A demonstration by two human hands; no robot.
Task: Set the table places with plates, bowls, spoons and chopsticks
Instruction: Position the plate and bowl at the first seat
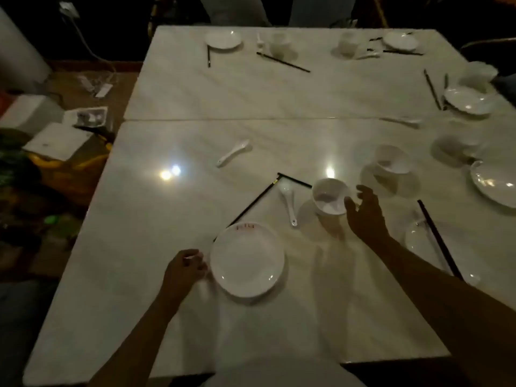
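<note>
A white plate (247, 261) with red lettering on its far rim lies flat near the table's front edge. My left hand (184, 268) rests just left of its rim, fingers curled, holding nothing. A small white bowl (331, 195) stands beyond the plate to the right. My right hand (365, 213) is at the bowl's right side with fingers spread and the thumb by its wall. A white spoon (289, 202) lies left of the bowl. Two black chopsticks (251, 208) lie splayed apart in a V, meeting above the spoon.
Another spoon (233, 156) lies mid-table. To the right are a second bowl (391, 160), a large plate (494, 185), and black chopsticks (438, 238) across a plate (418, 241). Far places hold plates (222, 39), cups and chopsticks. Boxes and clutter sit on the floor at left.
</note>
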